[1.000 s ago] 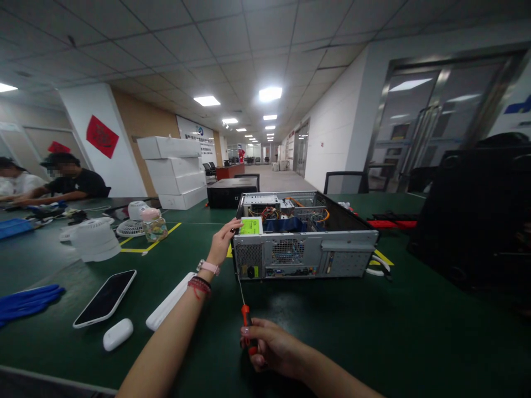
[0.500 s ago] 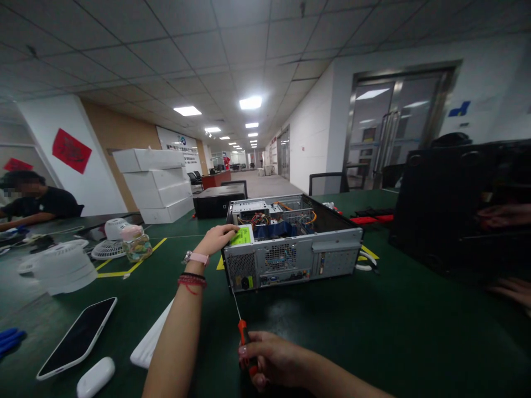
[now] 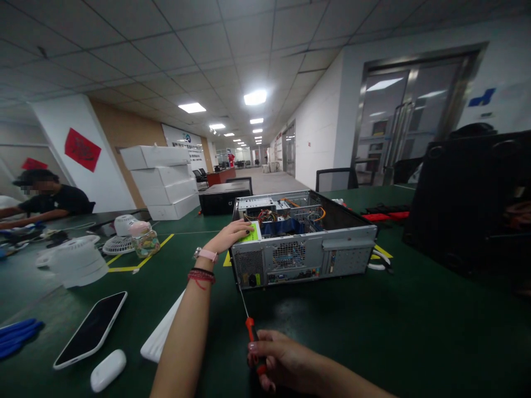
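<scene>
Computer case (image 3: 314, 254) is lying on the counter (image 3: 373, 326) with its top uncovered and its back facing the person; a chair (image 3: 335, 179) is standing beyond the counter's far edge, while the near edge is falling outside the view. Left hand (image 3: 229, 235) is resting palm-down, fingers loosely extended and gripping nothing, on the green-labelled power supply (image 3: 248, 261) at the case's near left corner, apparently steadying it. Right hand (image 3: 282, 356) is gripping the handle of a screwdriver (image 3: 250, 327), its shaft slanting away toward the lower left corner of the case's back. Whether the tip is seating: too small to tell. Step in hand, as judged: screwdriver work at that corner, turning direction not showing. Next move, as judged, is calling for squaring the tip, pressing lightly forward and bracing the case against sliding. Smartphone (image 3: 91, 330) and earbud case (image 3: 108, 370) are lying toward the counter's near edge, left of the work.
</scene>
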`<state>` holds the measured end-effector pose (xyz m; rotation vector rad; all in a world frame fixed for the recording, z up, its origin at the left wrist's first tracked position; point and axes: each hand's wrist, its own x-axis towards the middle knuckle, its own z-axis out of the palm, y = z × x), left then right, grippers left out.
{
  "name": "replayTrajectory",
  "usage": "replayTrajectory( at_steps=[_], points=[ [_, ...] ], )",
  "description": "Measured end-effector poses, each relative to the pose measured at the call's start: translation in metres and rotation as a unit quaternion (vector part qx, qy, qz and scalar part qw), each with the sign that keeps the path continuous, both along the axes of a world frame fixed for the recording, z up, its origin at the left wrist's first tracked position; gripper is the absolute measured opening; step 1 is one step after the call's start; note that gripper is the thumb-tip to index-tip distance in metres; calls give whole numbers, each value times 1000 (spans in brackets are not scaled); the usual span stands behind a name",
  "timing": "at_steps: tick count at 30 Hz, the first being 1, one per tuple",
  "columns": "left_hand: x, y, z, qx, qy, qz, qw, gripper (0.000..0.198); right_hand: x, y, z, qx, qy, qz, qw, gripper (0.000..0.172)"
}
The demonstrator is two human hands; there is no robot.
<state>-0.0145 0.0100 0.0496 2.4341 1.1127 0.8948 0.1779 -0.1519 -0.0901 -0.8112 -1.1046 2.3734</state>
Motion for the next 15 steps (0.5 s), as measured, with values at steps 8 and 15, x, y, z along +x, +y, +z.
replayTrajectory(
  at_steps=[8, 15],
  points=[
    [2, -1, 0, -13, -3, 15, 1000, 37, 1, -1, 1, 6, 22, 30, 999, 45],
    [2, -5, 2, 18, 7, 8, 1000, 36, 0, -2, 2, -14, 37, 49, 998, 51]
  ],
)
